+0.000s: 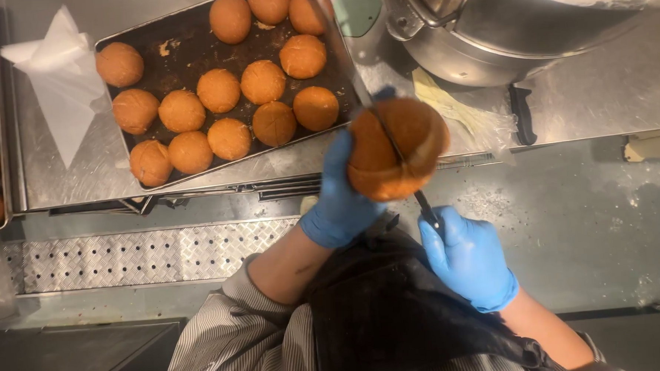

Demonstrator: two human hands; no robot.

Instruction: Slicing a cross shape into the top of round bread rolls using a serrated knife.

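At frame centre we note the left hand (338,200) cupping a bun (395,149) while the right hand (467,257), fisted on the knife (387,131) handle, runs the blade diagonally across it.

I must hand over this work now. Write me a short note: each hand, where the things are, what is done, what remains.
Left hand, blue glove, holds one round bun up over the counter edge.
Right hand, blue glove, holds a knife with the blade laid across the bun's top.
Done: cut is started; its depth cannot be seen.
Left: about fourteen buns sit on the dark tray, looking uncut.
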